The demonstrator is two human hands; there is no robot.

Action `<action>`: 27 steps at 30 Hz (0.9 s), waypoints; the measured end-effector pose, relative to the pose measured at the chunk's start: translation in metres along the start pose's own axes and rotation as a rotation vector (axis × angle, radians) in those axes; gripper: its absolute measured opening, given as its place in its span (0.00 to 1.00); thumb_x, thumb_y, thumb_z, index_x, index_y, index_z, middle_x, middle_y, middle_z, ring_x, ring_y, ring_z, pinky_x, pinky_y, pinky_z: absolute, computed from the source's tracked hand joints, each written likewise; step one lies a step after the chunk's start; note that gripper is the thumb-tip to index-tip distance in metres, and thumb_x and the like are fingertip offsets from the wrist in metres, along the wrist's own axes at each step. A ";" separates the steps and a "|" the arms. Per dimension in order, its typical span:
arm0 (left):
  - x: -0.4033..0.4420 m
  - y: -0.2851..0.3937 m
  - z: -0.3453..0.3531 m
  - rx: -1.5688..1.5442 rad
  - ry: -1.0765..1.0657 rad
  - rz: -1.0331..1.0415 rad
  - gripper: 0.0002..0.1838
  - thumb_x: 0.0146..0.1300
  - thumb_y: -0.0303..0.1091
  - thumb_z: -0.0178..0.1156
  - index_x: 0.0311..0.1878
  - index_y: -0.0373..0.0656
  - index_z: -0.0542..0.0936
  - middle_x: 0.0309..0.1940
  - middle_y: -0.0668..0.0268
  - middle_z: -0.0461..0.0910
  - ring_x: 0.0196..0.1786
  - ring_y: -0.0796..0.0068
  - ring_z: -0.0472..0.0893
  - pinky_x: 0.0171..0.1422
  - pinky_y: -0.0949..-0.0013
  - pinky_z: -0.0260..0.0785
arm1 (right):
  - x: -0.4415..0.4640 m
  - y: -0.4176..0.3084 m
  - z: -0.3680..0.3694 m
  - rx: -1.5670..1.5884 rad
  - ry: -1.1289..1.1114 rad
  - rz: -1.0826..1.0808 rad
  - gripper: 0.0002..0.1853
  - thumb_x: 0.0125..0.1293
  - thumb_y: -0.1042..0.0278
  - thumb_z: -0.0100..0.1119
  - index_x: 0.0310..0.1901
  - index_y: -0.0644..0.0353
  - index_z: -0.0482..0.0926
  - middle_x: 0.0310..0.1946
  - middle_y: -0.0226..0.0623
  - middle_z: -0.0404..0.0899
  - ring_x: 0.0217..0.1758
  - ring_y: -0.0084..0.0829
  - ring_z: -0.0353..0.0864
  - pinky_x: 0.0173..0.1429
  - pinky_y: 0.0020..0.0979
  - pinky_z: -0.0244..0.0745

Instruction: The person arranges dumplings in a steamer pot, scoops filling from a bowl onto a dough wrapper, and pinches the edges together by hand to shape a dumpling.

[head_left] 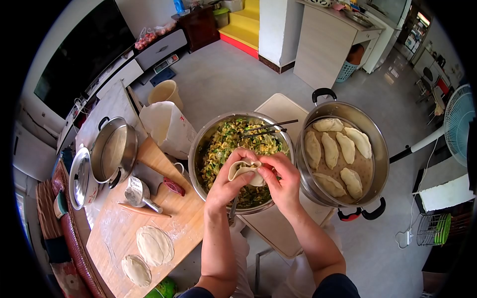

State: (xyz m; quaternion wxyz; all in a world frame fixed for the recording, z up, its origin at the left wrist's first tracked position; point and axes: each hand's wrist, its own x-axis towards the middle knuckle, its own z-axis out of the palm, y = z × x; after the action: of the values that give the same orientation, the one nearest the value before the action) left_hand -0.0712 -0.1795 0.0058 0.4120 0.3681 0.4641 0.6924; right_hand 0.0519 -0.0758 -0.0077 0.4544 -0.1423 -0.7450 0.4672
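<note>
My left hand [224,183] and my right hand [282,178] meet over a large metal bowl [197,181]. Between them is a partly folded dumpling [239,171], its edge still gaping on the left. My left fingers curl around it while my right thumb and fingers pinch its right side. Chopped green and yellow filling [218,144] fills the bowl, and dark chopsticks [268,128] rest across it. A metal utensil handle [233,208] shows below my left hand; whether I hold it is unclear. To the right, a steamer pot [381,149] contains several folded dumplings [330,150].
A floured wooden board [191,233] at left bears dough wrappers [155,245], a rolling pin [144,210] and a metal scoop [136,192]. Behind it stand an empty-looking pot [131,144] and a white bag [169,129]. A fan [459,124] is at far right.
</note>
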 end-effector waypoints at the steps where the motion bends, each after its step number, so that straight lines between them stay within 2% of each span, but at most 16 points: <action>1: -0.001 0.000 -0.001 0.002 0.007 -0.002 0.20 0.59 0.24 0.59 0.55 0.41 0.70 0.52 0.66 0.72 0.56 0.75 0.71 0.62 0.70 0.63 | 0.000 0.000 0.001 0.009 0.010 -0.011 0.09 0.63 0.80 0.66 0.46 0.66 0.82 0.37 0.36 0.79 0.35 0.26 0.79 0.38 0.25 0.75; 3: -0.001 -0.003 -0.002 0.005 0.020 -0.007 0.20 0.61 0.23 0.58 0.57 0.41 0.70 0.51 0.66 0.73 0.56 0.74 0.72 0.62 0.69 0.65 | 0.000 0.000 0.002 0.017 0.017 -0.005 0.07 0.63 0.80 0.66 0.43 0.66 0.82 0.37 0.36 0.79 0.35 0.27 0.79 0.38 0.26 0.75; 7: 0.001 -0.007 0.001 -0.085 0.020 0.031 0.26 0.58 0.23 0.59 0.61 0.40 0.68 0.56 0.62 0.74 0.60 0.72 0.73 0.67 0.67 0.65 | -0.001 0.003 0.002 -0.034 0.038 -0.044 0.04 0.64 0.81 0.65 0.39 0.66 0.80 0.37 0.36 0.78 0.36 0.26 0.79 0.37 0.25 0.75; 10: 0.001 -0.004 0.002 -0.129 0.008 0.063 0.30 0.56 0.23 0.58 0.65 0.39 0.66 0.62 0.59 0.73 0.64 0.68 0.73 0.71 0.65 0.63 | -0.003 0.005 0.002 -0.028 0.069 0.034 0.03 0.65 0.81 0.63 0.38 0.66 0.78 0.37 0.34 0.77 0.37 0.25 0.78 0.37 0.24 0.74; 13: 0.001 -0.006 -0.001 -0.183 -0.041 0.091 0.34 0.57 0.22 0.58 0.69 0.37 0.64 0.66 0.56 0.71 0.67 0.66 0.71 0.74 0.63 0.62 | 0.000 0.002 0.002 0.014 0.109 0.090 0.05 0.62 0.83 0.64 0.38 0.65 0.77 0.33 0.40 0.77 0.35 0.36 0.80 0.39 0.32 0.74; 16: 0.002 -0.008 0.000 -0.202 -0.067 0.091 0.34 0.60 0.22 0.58 0.71 0.36 0.63 0.68 0.56 0.70 0.69 0.65 0.70 0.75 0.62 0.61 | 0.000 0.005 0.002 0.045 0.099 0.100 0.05 0.63 0.82 0.63 0.38 0.66 0.78 0.34 0.39 0.76 0.36 0.34 0.80 0.39 0.30 0.75; 18: 0.003 -0.009 0.000 -0.204 -0.058 0.051 0.33 0.62 0.23 0.58 0.72 0.35 0.63 0.69 0.56 0.69 0.70 0.65 0.70 0.75 0.61 0.60 | 0.000 0.006 0.002 0.094 0.080 0.106 0.02 0.67 0.81 0.61 0.39 0.67 0.77 0.37 0.34 0.75 0.37 0.26 0.77 0.38 0.25 0.74; 19: 0.004 -0.008 -0.001 -0.136 -0.055 0.031 0.32 0.64 0.23 0.57 0.72 0.36 0.63 0.69 0.56 0.69 0.70 0.65 0.69 0.76 0.61 0.60 | -0.001 0.006 0.003 0.118 0.070 0.111 0.02 0.69 0.80 0.60 0.40 0.68 0.77 0.38 0.32 0.75 0.38 0.21 0.76 0.37 0.22 0.74; 21: 0.005 0.000 -0.001 0.002 -0.044 -0.008 0.30 0.66 0.24 0.57 0.72 0.36 0.63 0.69 0.56 0.69 0.71 0.65 0.69 0.76 0.60 0.60 | -0.001 0.005 0.004 0.166 0.097 0.125 0.02 0.69 0.80 0.60 0.40 0.68 0.77 0.37 0.31 0.75 0.37 0.20 0.76 0.36 0.21 0.73; 24: 0.005 0.025 0.013 0.303 -0.053 0.005 0.37 0.65 0.33 0.65 0.74 0.36 0.61 0.72 0.51 0.65 0.73 0.61 0.67 0.78 0.60 0.57 | 0.001 -0.004 0.004 0.279 0.137 0.207 0.03 0.68 0.82 0.60 0.41 0.67 0.78 0.38 0.31 0.76 0.38 0.20 0.77 0.40 0.23 0.75; 27: -0.001 0.051 0.033 0.184 -0.058 0.180 0.40 0.67 0.33 0.64 0.78 0.40 0.55 0.75 0.54 0.60 0.72 0.63 0.67 0.75 0.60 0.64 | 0.003 -0.021 -0.001 0.490 0.177 0.289 0.04 0.69 0.82 0.59 0.44 0.66 0.78 0.39 0.29 0.76 0.40 0.17 0.77 0.42 0.21 0.74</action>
State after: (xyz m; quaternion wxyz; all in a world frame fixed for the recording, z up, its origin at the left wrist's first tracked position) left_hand -0.0532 -0.1811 0.0632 0.3259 0.4643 0.4785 0.6703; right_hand 0.0557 -0.0840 0.0111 0.4674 -0.1731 -0.5394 0.6787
